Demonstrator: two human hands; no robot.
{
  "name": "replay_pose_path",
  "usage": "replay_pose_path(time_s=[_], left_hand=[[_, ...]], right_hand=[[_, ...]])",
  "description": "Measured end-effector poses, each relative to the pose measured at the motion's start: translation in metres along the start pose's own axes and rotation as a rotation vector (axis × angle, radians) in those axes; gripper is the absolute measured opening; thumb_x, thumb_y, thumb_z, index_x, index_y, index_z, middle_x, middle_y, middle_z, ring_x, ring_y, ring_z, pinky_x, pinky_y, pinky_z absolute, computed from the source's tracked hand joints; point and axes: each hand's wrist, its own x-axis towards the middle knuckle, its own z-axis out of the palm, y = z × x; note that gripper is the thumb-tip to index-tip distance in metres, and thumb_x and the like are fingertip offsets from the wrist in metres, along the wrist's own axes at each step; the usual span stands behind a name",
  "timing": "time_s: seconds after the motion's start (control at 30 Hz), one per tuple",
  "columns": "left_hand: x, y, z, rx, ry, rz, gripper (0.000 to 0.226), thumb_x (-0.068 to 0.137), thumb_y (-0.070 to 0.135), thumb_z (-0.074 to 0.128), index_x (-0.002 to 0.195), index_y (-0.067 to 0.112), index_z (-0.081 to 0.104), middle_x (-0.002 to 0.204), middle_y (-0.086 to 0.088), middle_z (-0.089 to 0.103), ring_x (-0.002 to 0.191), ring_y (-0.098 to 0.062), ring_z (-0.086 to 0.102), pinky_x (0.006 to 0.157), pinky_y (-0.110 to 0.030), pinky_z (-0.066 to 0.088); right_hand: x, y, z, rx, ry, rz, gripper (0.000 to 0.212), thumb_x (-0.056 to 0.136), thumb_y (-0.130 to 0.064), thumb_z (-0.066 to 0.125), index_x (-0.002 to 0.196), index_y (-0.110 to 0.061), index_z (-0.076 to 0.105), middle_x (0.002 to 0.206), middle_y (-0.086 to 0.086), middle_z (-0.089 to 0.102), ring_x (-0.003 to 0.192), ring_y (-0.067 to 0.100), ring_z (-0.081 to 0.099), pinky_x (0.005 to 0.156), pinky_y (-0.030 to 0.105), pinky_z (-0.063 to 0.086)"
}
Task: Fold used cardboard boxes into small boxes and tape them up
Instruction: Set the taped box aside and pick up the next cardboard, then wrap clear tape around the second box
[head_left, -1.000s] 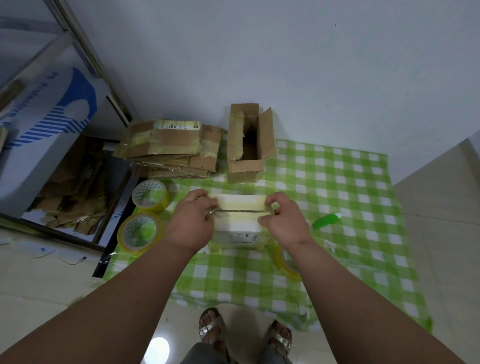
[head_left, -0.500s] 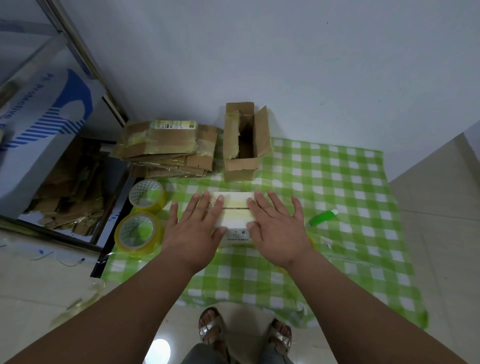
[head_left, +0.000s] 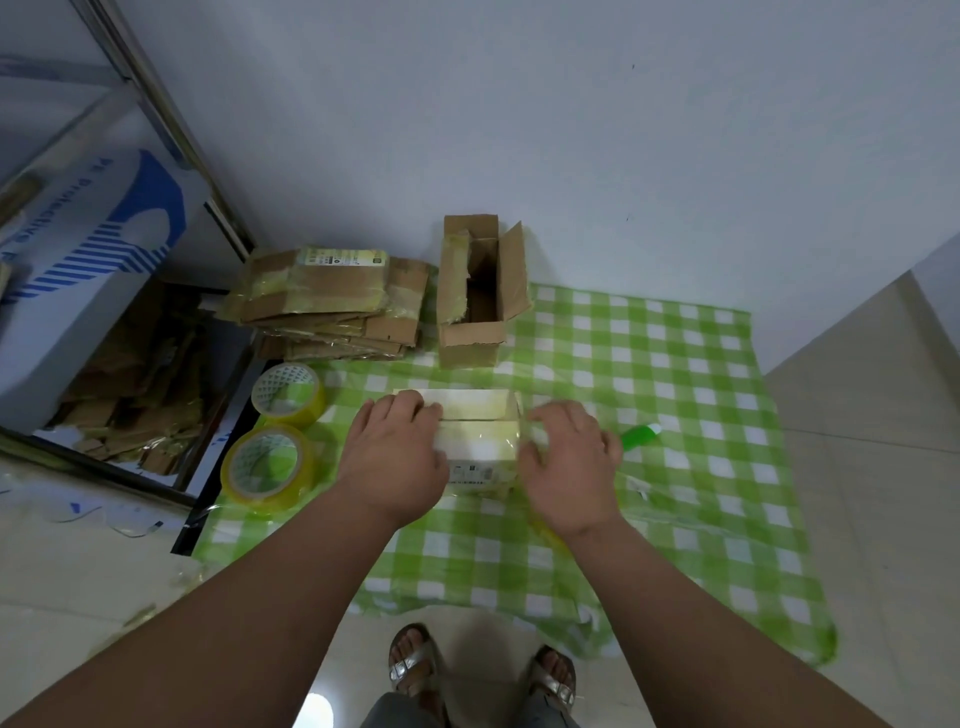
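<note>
- Your left hand lay on the left end of the small white box, fingers bent over its top edge and holding it.
- Your right hand sat at the box's right end, fingers loosely curled against the side; motion blur hid whether they pinched anything, so I cannot tell its grip.
- The white box stood on the green checked cloth, between your 2 hands, its top covered in yellowish tape.
- Behind it stood an open brown cardboard box, flaps up.
- A stack of flattened cardboard lay to the left of that box.
- 2 rolls of yellow tape sat near your left hand, at the cloth's left edge.
- A green object lay just beyond your right hand.
</note>
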Motion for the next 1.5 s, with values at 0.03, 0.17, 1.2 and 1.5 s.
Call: replay_pose_path(time_s=[0.03,0.17,1.2,1.5], left_hand=[[0.001,0.0,0.0,-0.029,0.009,-0.023,0.055,0.094,0.038,0.045,0.147,0.026,0.036,0.143,0.005,0.034,0.133,-0.018,0.03,0.12,-0.038,0.016],[-0.001,0.003,0.003,-0.097,0.029,-0.081,0.057,0.096,0.035,0.046,0.151,0.031,0.03,0.146,0.008,0.034,0.136,-0.016,0.03,0.117,-0.035,0.018],[0.001,0.051,-0.043,-0.545,0.29,-0.011,0.034,0.092,0.045,0.052,0.118,0.028,0.064,0.13,0.007,0.052,0.125,-0.016,0.044,0.108,-0.042,0.035],[0.002,0.059,-0.072,-0.795,0.279,0.037,0.03,0.084,0.024,0.077,0.108,0.029,0.062,0.117,0.014,0.058,0.11,0.0,0.053,0.088,-0.015,0.039]], right_hand=[[-0.005,0.008,-0.001,0.024,0.05,0.104,0.03,0.09,-0.025,0.058,0.12,-0.024,0.058,0.127,-0.005,0.051,0.121,0.019,0.048,0.105,0.04,0.021],[-0.021,0.043,-0.001,-0.126,-0.098,0.276,0.026,0.089,-0.029,0.051,0.113,-0.022,0.057,0.116,-0.003,0.055,0.112,0.022,0.053,0.101,0.041,0.028],[0.01,-0.012,-0.071,0.493,0.106,0.003,0.02,0.098,-0.029,0.045,0.079,-0.023,0.047,0.069,-0.008,0.05,0.071,0.021,0.05,0.075,0.05,0.045],[0.018,-0.037,-0.082,0.526,0.032,-0.13,0.021,0.097,-0.03,0.05,0.088,-0.013,0.055,0.074,-0.001,0.059,0.067,0.016,0.053,0.064,0.042,0.045]])
